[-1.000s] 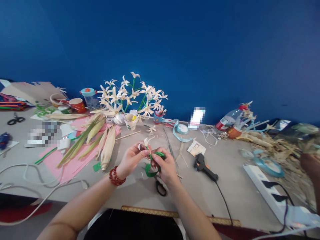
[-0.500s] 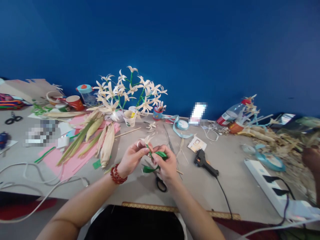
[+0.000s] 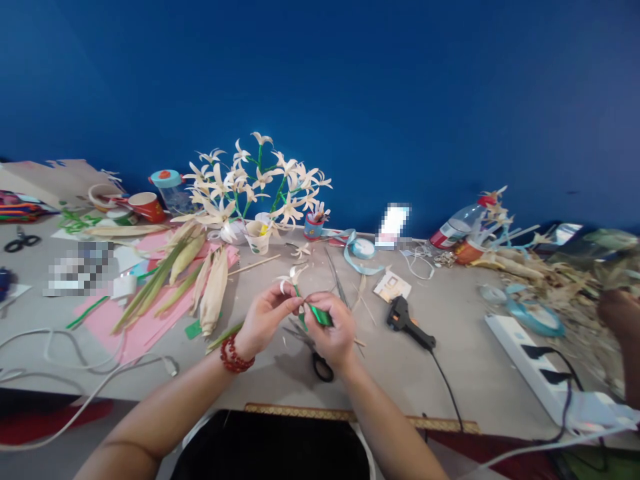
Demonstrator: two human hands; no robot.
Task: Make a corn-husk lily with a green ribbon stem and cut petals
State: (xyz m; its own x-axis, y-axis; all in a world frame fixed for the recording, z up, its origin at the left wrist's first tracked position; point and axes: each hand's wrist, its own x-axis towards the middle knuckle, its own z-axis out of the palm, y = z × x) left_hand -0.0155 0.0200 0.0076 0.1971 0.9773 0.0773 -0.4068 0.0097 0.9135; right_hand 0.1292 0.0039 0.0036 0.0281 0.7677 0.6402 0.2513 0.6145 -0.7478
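My left hand (image 3: 265, 319), with red beads at the wrist, pinches the stem of a small cream flower (image 3: 293, 277) just below its petals. A strip of shiny green tape (image 3: 321, 316) is gripped in my right hand (image 3: 334, 335), whose fingertips meet the left ones at the green-wrapped stem. How far the tape goes round the stem is hidden by my fingers. Beneath my hands lie scissors (image 3: 323, 368) with black handles, partly covered. Beyond them, similar cream flowers (image 3: 241, 180) on green stems stand in a paper cup (image 3: 258, 239).
Corn husks (image 3: 214, 287) lie on pink paper (image 3: 107, 327) to the left. On the right are a black glue gun (image 3: 410, 325) with its cord, a white power strip (image 3: 520, 367) and blue ribbon (image 3: 363, 248). Another person's hand (image 3: 620, 320) is at the far right edge.
My right hand has closed further over the green tape, and the loose loop that hung below my fingers is no longer visible. The flower has tipped slightly, and the view has shifted a little.
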